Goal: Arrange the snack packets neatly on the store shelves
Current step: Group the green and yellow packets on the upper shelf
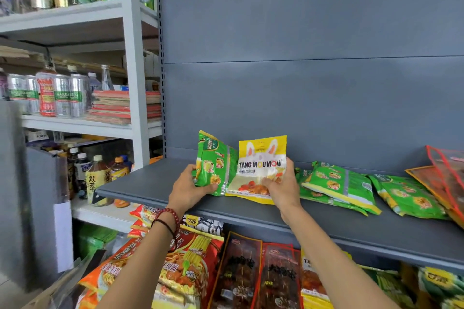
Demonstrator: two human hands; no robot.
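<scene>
Frame centre: left hand [192, 187] grips green packet [216, 163], right hand [282, 183] pinches yellow packet [261, 165] (both upright) on grey shelf [150, 183]; more green packets [336, 183] flat at right.

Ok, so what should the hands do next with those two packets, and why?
Probably slide both back against the grey back panel. The left hand holds the green packet and the right hand holds the yellow packet upright near the front edge of the shelf, where they may tip once let go. The loose green packets lie flat to the right.
</scene>
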